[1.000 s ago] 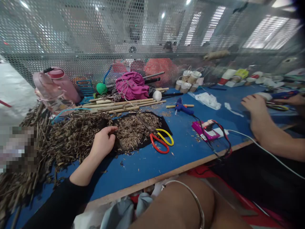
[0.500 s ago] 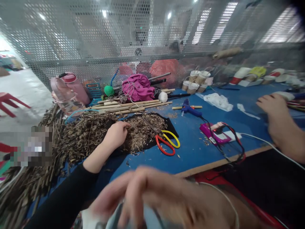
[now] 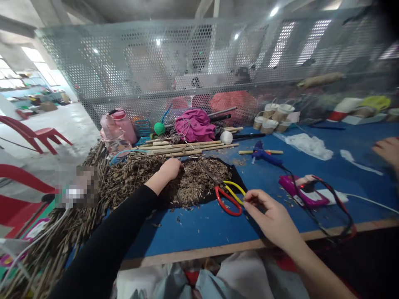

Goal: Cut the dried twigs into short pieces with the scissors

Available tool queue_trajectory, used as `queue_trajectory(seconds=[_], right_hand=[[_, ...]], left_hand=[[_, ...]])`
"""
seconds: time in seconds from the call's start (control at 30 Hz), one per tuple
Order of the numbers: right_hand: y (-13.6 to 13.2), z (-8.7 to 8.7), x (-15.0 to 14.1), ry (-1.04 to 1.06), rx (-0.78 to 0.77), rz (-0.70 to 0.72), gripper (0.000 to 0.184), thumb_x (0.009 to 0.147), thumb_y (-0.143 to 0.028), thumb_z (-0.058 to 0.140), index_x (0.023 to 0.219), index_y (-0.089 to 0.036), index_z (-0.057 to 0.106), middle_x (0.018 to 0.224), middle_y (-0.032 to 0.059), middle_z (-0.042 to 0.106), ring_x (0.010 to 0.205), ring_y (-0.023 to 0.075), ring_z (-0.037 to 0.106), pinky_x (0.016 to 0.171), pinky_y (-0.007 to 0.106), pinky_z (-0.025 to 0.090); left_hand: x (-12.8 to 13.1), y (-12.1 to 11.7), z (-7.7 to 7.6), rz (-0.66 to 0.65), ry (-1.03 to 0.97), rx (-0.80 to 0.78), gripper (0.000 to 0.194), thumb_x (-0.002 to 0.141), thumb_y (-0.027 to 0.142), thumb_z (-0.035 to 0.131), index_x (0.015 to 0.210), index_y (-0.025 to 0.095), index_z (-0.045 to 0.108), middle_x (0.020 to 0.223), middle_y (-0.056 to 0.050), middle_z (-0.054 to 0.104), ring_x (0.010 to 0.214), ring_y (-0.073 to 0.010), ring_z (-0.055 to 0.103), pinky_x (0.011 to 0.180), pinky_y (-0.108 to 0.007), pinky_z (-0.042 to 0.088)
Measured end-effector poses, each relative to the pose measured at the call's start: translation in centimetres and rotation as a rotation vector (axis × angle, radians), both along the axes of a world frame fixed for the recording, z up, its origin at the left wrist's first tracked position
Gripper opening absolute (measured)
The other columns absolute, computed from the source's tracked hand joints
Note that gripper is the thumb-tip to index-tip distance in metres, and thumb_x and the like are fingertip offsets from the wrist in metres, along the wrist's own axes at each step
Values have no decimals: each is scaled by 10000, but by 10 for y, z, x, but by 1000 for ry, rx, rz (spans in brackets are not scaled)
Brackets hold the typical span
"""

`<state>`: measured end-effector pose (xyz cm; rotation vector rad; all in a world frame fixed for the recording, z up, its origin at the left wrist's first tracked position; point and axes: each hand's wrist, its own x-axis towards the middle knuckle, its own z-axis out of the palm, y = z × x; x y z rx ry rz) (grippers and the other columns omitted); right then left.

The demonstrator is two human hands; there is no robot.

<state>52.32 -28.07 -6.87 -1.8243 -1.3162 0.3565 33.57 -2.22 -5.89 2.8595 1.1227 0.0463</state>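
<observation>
My left hand (image 3: 170, 169), in a black sleeve, rests with curled fingers on a heap of dry brown chaff (image 3: 190, 182) lying on a black cloth (image 3: 218, 195). My right hand (image 3: 271, 218) reaches over the blue table (image 3: 202, 224), its thumb and fingers spread just beside the yellow handle of the scissors (image 3: 227, 195), which lie flat with one red and one yellow loop. I cannot see whether the fingertips touch the handle. Nothing is in this hand.
Bamboo sticks (image 3: 187, 147), a pink cloth bundle (image 3: 195, 124), a pink bottle (image 3: 120, 128) and paper cups (image 3: 274, 118) stand along the mesh wall. A blue glue gun (image 3: 263, 154) and a magenta device (image 3: 304, 191) with cables lie to the right. Another person's hand (image 3: 388, 149) shows at the far right. Dry stalks (image 3: 46, 249) pile up at the left.
My right hand came up from my lap and reached forward to the scissors' handles. The view turned left; my left hand stayed on the chaff.
</observation>
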Motion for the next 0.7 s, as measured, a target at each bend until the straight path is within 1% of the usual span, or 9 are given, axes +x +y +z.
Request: queue_trajectory(seconds=[0.07,0.17,0.27,0.37,0.47,0.53,0.6,0.63,0.7], right_hand=[[-1,-5,1,24,23,-44,127,789,-328,501,822,-206,515,741,7,576,664,145,548,637,237,445],[0,-9,-2,72,48,-62,125,794,-327,507,831,-208,509,760,6,572,680,139,546,643,227,445],[2,-10,-7,109,69,-30,127,798,-326,509,834,-204,503,770,10,574,684,138,549,657,232,449],[2,-12,-9,126,73,-14,136,802,-331,506,838,-200,503,766,16,573,676,140,547,650,239,453],[1,-15,-7,130,73,-20,139,802,-335,510,834,-200,503,765,18,569,684,142,546,654,241,454],[0,-16,-4,137,77,-25,142,800,-339,514,836,-202,503,767,19,572,697,146,552,658,242,455],[0,-16,-3,146,74,-26,150,796,-345,520,837,-202,504,768,20,576,695,149,556,654,246,458],[1,-15,-3,150,69,-24,156,795,-351,523,834,-201,505,761,19,576,683,148,555,649,249,459],[6,-12,-8,174,51,-10,172,796,-367,527,828,-199,511,741,16,573,655,143,549,628,252,462]], left_hand=[[-1,1,0,16,-15,20,272,750,148,548,986,165,682,965,-127,676,907,-222,624,833,-285,458],[3,3,-1,-22,-38,25,287,800,196,498,1031,215,669,1035,-95,655,943,-209,611,830,-271,450],[9,4,-5,-67,-36,3,255,778,195,525,961,243,697,982,-62,674,910,-196,617,802,-250,450],[13,4,-7,-56,-49,-7,206,747,185,554,873,224,713,900,-64,688,837,-190,626,756,-245,455],[9,5,-7,-47,-93,10,154,744,203,569,824,194,700,905,-75,674,871,-195,605,762,-252,447],[2,5,-4,-30,-175,14,145,761,220,557,822,171,679,894,-74,664,870,-190,590,770,-262,441],[-6,3,0,14,-334,-87,149,770,250,550,805,153,658,787,-50,653,760,-162,581,723,-262,446],[-10,1,3,40,-431,-197,157,769,269,553,795,146,648,718,-30,637,686,-142,566,683,-256,446],[-13,-8,10,83,-624,-508,181,750,306,579,787,137,632,631,0,600,584,-104,528,619,-237,440]])
